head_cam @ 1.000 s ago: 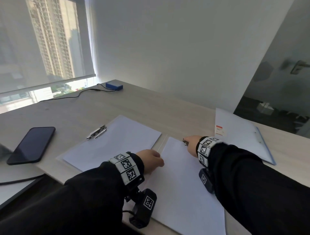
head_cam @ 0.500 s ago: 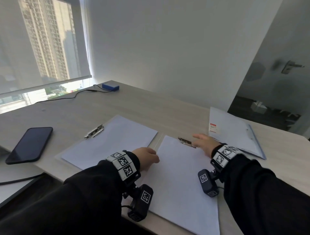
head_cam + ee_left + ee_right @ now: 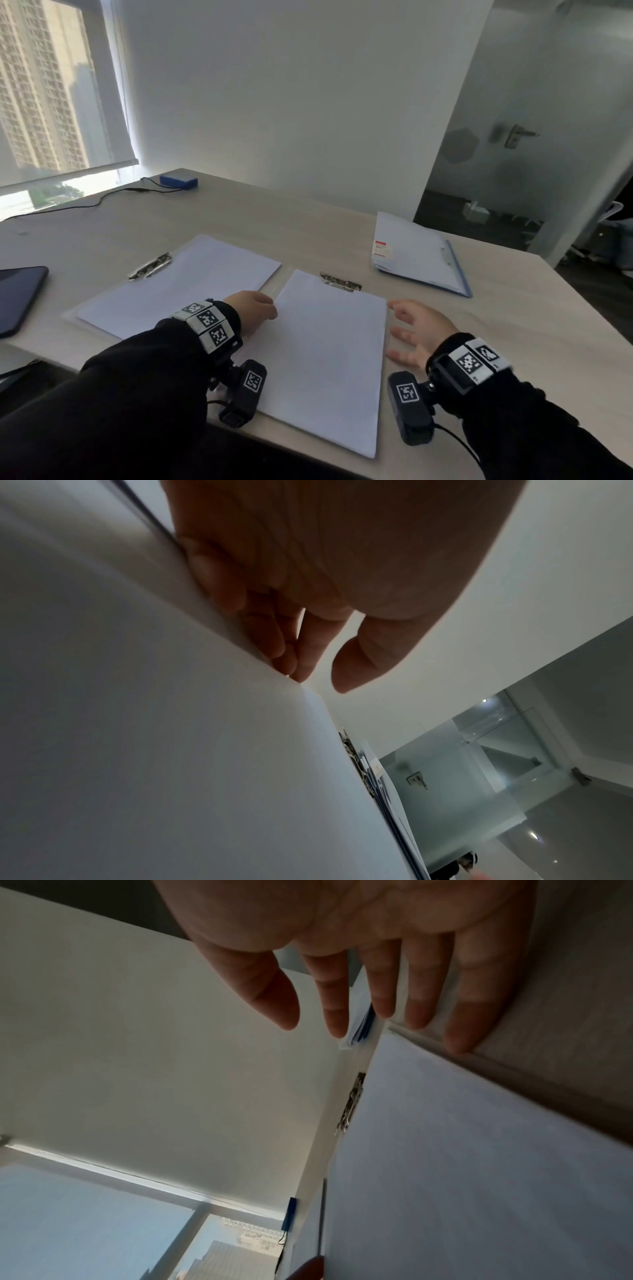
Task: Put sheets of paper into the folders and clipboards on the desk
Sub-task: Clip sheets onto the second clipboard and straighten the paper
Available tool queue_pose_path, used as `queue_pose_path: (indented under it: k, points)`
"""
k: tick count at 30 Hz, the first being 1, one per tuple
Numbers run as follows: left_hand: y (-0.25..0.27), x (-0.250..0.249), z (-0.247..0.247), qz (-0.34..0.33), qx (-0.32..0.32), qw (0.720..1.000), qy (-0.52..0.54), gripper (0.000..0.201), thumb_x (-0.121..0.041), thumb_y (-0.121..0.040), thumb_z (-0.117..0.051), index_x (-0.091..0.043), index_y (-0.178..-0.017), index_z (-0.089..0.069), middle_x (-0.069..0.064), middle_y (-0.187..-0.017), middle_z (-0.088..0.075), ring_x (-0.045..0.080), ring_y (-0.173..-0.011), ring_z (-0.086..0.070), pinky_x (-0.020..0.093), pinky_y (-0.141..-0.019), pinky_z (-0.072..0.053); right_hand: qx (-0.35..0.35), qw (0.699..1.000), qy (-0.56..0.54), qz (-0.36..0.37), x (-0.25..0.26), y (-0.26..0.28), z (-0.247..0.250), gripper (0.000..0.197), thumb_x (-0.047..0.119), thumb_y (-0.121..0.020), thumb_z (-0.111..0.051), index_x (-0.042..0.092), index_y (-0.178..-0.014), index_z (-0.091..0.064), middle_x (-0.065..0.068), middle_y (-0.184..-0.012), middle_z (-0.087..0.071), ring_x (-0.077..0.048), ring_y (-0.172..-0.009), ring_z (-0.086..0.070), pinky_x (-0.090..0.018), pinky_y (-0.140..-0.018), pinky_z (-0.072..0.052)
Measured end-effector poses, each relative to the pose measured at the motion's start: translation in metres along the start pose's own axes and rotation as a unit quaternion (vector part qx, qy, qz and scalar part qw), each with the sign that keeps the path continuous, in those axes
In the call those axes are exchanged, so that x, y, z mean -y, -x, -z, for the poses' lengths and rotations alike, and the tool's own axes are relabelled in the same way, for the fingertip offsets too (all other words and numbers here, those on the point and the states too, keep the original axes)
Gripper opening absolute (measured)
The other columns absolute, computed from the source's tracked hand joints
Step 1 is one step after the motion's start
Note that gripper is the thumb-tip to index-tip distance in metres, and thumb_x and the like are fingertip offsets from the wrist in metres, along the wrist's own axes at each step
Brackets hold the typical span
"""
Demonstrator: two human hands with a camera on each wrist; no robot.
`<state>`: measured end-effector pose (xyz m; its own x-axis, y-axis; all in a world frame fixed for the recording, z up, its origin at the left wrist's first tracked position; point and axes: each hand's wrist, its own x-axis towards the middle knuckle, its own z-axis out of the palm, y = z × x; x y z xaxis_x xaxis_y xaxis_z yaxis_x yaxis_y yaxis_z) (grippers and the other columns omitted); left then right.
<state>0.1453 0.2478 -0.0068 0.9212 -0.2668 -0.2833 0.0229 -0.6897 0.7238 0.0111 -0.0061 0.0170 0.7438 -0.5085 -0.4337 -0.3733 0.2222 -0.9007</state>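
A dark phone [image 3: 17, 299] is seen lying flat at the desk's left edge. A small blue box [image 3: 178, 181] is placed at the far corner, with a black cable [image 3: 85, 204] running from it toward the window [image 3: 44, 102]. A glass door with a metal handle [image 3: 513, 136] is seen at the right.

Bare desk [image 3: 212, 219] stretching open behind the two clipboards, narrow strip of wood between near clipboard [image 3: 329, 359] and left clipboard [image 3: 178, 291] taken up by left hand [image 3: 251, 313], open gap between near clipboard and blue folder [image 3: 416, 255], phone [image 3: 17, 298] blocking far left edge, blue box [image 3: 178, 181] and cable [image 3: 68, 207] along back corner.
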Motion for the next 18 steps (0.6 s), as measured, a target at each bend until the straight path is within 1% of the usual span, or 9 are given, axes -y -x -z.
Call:
queue_pose_path:
  k: [3,5,7,9,10,12,14,16,18]
  points:
    - [0.001,-0.001,0.002,0.008,0.005,1.0,0.005,0.035,-0.025,-0.087,-0.062,-0.019,-0.121,-0.064,0.006,-0.12,-0.062,0.023,-0.103,-0.058,0.028,-0.094,-0.047,-0.024,0.999,-0.021,-0.011,-0.001,0.004,-0.005,0.026,0.025,-0.086,-0.062,0.021,-0.111,-0.062,-0.003,-0.133,-0.049,-0.027,-0.119,-0.051,-0.052,-0.087,-0.053]
    - [0.0,-0.001,0.004,0.013,0.006,1.0,0.014,0.034,-0.024,-0.086,-0.063,-0.017,-0.119,-0.066,0.007,-0.113,-0.064,0.027,-0.11,-0.06,0.03,-0.095,-0.048,-0.049,0.996,-0.068,-0.029,0.001,0.006,-0.003,0.02,0.023,-0.084,-0.062,0.019,-0.104,-0.062,-0.005,-0.122,-0.053,-0.029,-0.116,-0.053,-0.051,-0.088,-0.053]
    - [-0.001,0.0,0.003,0.014,0.005,1.0,0.01,0.032,-0.025,-0.086,-0.062,-0.017,-0.116,-0.067,0.008,-0.11,-0.065,0.029,-0.112,-0.06,0.031,-0.095,-0.048,-0.063,0.988,-0.134,-0.042,-0.001,0.009,0.0,0.014,0.022,-0.085,-0.062,0.017,-0.098,-0.06,-0.007,-0.11,-0.054,-0.027,-0.103,-0.057,-0.044,-0.079,-0.055]
    - [-0.001,-0.001,0.002,0.009,0.003,1.0,0.003,0.028,-0.025,-0.086,-0.062,-0.017,-0.112,-0.067,0.007,-0.105,-0.064,0.03,-0.11,-0.061,0.031,-0.094,-0.047,-0.028,0.984,-0.168,-0.055,-0.004,0.015,0.003,0.023,0.022,-0.087,-0.059,0.013,-0.107,-0.057,-0.011,-0.105,-0.058,-0.026,-0.085,-0.058,-0.036,-0.066,-0.052]
    - [0.0,-0.002,0.001,0.006,0.002,1.0,0.003,0.025,-0.025,-0.087,-0.061,-0.018,-0.11,-0.067,0.006,-0.102,-0.063,0.03,-0.107,-0.061,0.031,-0.092,-0.047,0.003,0.986,-0.154,-0.064,-0.006,0.019,0.003,0.026,0.023,-0.087,-0.057,0.01,-0.109,-0.057,-0.012,-0.099,-0.061,-0.024,-0.077,-0.057,-0.033,-0.061,-0.049]
    - [-0.001,-0.003,0.0,0.003,-0.004,1.0,0.012,0.017,-0.024,-0.087,-0.062,-0.019,-0.102,-0.067,0.006,-0.098,-0.063,0.028,-0.096,-0.061,0.029,-0.086,-0.046,0.061,0.992,-0.088,-0.07,-0.013,0.029,0.003,0.025,0.024,-0.084,-0.059,0.008,-0.103,-0.063,-0.01,-0.088,-0.067,-0.022,-0.069,-0.059,-0.03,-0.059,-0.047]
    - [-0.003,-0.002,-0.003,0.001,-0.01,1.0,0.029,0.01,-0.023,-0.087,-0.062,-0.019,-0.096,-0.065,0.007,-0.095,-0.062,0.025,-0.089,-0.058,0.028,-0.081,-0.045,0.103,0.993,-0.029,-0.056,-0.022,0.036,0.003,0.027,0.025,-0.084,-0.062,0.007,-0.104,-0.068,-0.012,-0.09,-0.069,-0.026,-0.074,-0.064,-0.034,-0.069,-0.052]
    - [-0.004,-0.003,-0.005,-0.003,-0.007,0.999,0.053,0.008,-0.022,-0.088,-0.062,-0.018,-0.094,-0.063,0.007,-0.092,-0.06,0.023,-0.085,-0.056,0.03,-0.079,-0.044,0.133,0.99,0.0,-0.045,-0.03,0.044,0.001,0.031,0.025,-0.088,-0.061,0.006,-0.112,-0.066,-0.015,-0.097,-0.068,-0.031,-0.083,-0.064,-0.041,-0.077,-0.053]
    - [-0.002,-0.005,-0.008,-0.012,0.001,0.998,0.059,0.007,-0.023,-0.088,-0.06,-0.016,-0.087,-0.061,0.006,-0.08,-0.058,0.022,-0.071,-0.053,0.028,-0.072,-0.041,0.138,0.99,0.018,-0.02,-0.036,0.047,-0.003,0.027,0.017,-0.091,-0.059,0.006,-0.115,-0.062,-0.016,-0.102,-0.068,-0.033,-0.085,-0.065,-0.04,-0.072,-0.056]
